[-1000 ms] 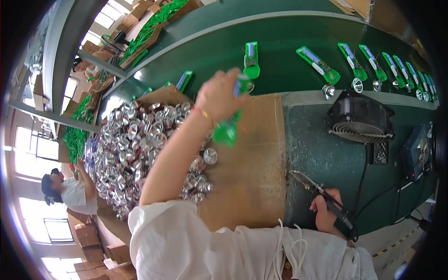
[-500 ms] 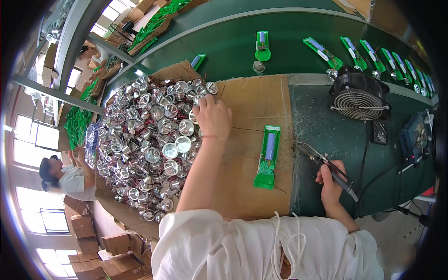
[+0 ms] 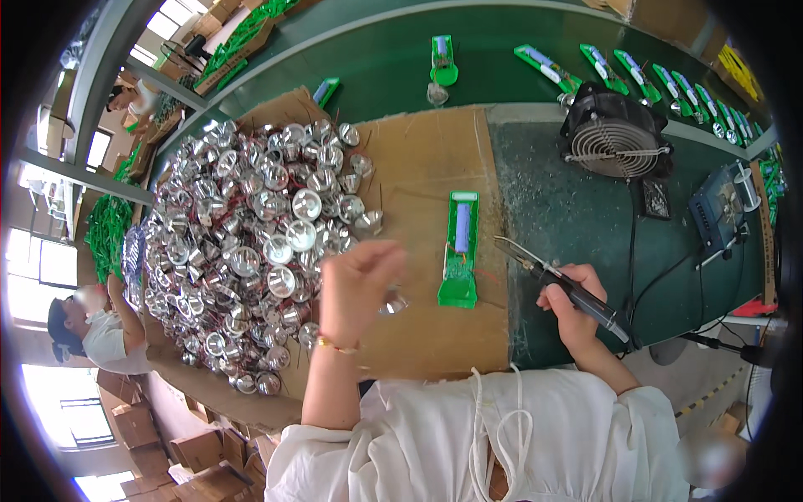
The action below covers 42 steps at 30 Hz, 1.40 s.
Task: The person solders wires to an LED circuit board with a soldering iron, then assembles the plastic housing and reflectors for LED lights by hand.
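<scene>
My left hand [image 3: 358, 289], smeared by motion, is curled over the cardboard sheet [image 3: 418, 167]. A silver lamp reflector [image 3: 393, 303] shows at its fingers and seems to be held there, though the grip itself is blurred. Close by on the left is a big heap of silver lamp reflectors [image 3: 272, 205] with thin wires. To the hand's right, a green lamp housing [image 3: 458, 289] with a blue battery, a small circuit board and loose wires lies lengthwise on the cardboard. My right hand [image 3: 573, 305] is closed around a black soldering iron [image 3: 577, 297], its metal tip pointing up and left toward the housing.
A black fan [image 3: 619, 134] with a round grille stands at the back right. Beyond it, several green lamp housings [image 3: 598, 67] with reflectors line the green belt. A blue soldering station [image 3: 715, 213] sits at the far right. Another person [image 3: 104, 326] works at the left.
My left hand has come back from the heap toward me, with a reflector now at its fingers. The soldering iron stays in my right hand. The whole view has shifted slightly.
</scene>
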{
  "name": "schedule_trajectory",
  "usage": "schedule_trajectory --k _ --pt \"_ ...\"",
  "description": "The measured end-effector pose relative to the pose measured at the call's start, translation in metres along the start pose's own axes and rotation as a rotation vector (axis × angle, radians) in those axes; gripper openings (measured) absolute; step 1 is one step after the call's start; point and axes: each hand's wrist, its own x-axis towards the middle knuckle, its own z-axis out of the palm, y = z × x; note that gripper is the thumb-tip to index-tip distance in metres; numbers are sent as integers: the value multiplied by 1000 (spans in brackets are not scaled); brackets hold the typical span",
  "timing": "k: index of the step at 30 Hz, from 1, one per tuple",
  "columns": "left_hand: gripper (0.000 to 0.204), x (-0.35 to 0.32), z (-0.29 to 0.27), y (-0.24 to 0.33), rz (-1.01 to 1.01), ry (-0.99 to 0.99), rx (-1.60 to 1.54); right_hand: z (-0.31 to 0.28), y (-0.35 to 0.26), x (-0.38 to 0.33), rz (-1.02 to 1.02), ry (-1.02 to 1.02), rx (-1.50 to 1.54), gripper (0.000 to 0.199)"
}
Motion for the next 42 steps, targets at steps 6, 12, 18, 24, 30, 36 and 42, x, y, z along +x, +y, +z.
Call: schedule_trajectory --k 6,12,18,24,30,36,42 --pt "10 -32 36 -36 -154 -59 83 7 -10 -13 -38 -208 -127 18" --pt "9 -29 51 -44 156 -29 221 8 -4 -19 -56 -202 -207 16" --pt "8 -27 52 -49 208 -55 357 13 -4 -20 -70 -188 -190 15" --pt "9 -26 55 -51 179 -60 336 13 -8 -19 23 -260 -242 15" --pt "10 -24 54 -54 149 -66 309 14 -7 -25 82 -155 -145 14" --pt "11 -24 54 -52 131 -60 328 12 -8 -25 40 -151 -133 14" --pt "15 -31 45 -49 311 26 189 9 -7 -26 75 -126 -99 16"
